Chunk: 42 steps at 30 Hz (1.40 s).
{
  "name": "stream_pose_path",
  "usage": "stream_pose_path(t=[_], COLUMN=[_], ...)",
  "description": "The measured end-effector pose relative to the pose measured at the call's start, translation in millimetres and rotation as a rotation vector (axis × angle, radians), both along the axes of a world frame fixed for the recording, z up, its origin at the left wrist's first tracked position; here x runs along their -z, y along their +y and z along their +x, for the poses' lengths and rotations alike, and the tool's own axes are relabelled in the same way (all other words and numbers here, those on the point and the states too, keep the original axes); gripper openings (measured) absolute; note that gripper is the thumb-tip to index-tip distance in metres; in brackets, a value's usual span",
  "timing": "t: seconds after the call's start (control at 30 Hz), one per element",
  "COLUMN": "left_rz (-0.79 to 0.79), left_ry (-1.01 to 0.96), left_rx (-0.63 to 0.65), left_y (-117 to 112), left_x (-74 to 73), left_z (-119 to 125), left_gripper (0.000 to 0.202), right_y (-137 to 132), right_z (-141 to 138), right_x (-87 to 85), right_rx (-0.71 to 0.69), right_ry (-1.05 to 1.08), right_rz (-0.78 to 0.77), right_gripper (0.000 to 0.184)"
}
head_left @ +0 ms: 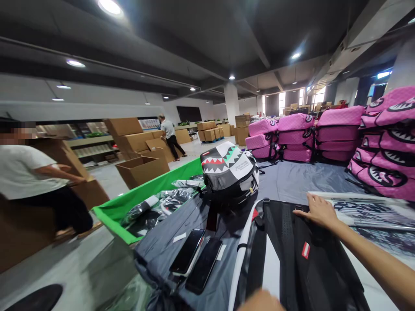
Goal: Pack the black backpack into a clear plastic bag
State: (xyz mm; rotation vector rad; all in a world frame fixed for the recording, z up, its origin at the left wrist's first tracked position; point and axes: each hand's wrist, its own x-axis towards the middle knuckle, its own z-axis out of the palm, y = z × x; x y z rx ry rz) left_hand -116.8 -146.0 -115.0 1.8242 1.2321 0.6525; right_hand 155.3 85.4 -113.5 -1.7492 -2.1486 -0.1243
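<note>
A black backpack [308,268] with a white stripe, white edging and a small red label lies in front of me on the grey-covered table. My right hand [320,211] rests on its far edge, thumb apart from the other fingers. Low in the picture, at the near side of the backpack, only a blurred part of my left hand [262,301] shows; its fingers are hidden. Beyond stands a grey, white and black backpack [228,170] with a red and green zigzag print. Two dark phones, a nearer phone [204,264] and another phone [188,250], lie to the left.
Stacks of pink backpacks [296,137] line the table's far right side. Clear plastic packaging [372,216] lies at right. A green-lined bin [112,216] with plastic-wrapped items adjoins the table's left edge. One person [29,172] sits left; another person [168,129] stands near cardboard boxes [139,166].
</note>
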Motion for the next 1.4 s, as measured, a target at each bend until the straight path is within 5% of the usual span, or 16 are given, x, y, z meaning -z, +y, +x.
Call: stream_pose_path(t=[0.07,0.17,0.27,0.33,0.53,0.67,0.8,0.9,1.03,1.2,1.4], left_rz=[0.082,0.404,0.408,0.422,0.577,0.608,0.654,0.532,0.355,0.286,0.308], left_ry=[0.092,0.397,0.511,0.494,0.409,0.383,0.343,0.347,0.403,0.491,0.548], left_rx=[-0.041,-0.219,-0.181,-0.110,0.013,-0.085,0.019,0.126,0.143,0.064,0.018], left_y=[50,146,219,238,210,177,149,157,204,236,174], left_x=[-15.4,-26.4,-17.7,-5.8,18.6,30.5,54.2,73.3,90.5,70.6,35.7], left_z=[-11,-16,-7,1,13,8,-8,-16,-3,17,62], left_gripper=[0.045,0.051,0.058,0.055,0.051,0.057,0.045,0.041,0.032,0.035,0.087], right_y=[-3,-10,-11,-10,-26,-60,-94,-98,-65,-17,1], right_z=[0,-4,-2,3,5,5,13,17,16,7,-5], right_x=[15.9,38.4,55.2,63.2,76.2,84.3,97.8,102.1,95.8,90.3,103.5], right_rx=[0.045,0.022,-0.033,-0.092,-0.262,-0.324,-0.365,-0.370,-0.274,-0.169,-0.046], right_ry=[0.034,0.082,0.131,0.207,0.335,0.198,0.044,-0.006,-0.082,-0.124,-0.144], right_rz=[0.009,0.082,0.187,0.291,0.464,0.527,0.569,0.359,0.013,-0.042,0.015], right_gripper=[0.094,0.089,0.091,0.085,0.056,0.046,0.036,0.034,0.025,0.021,0.030])
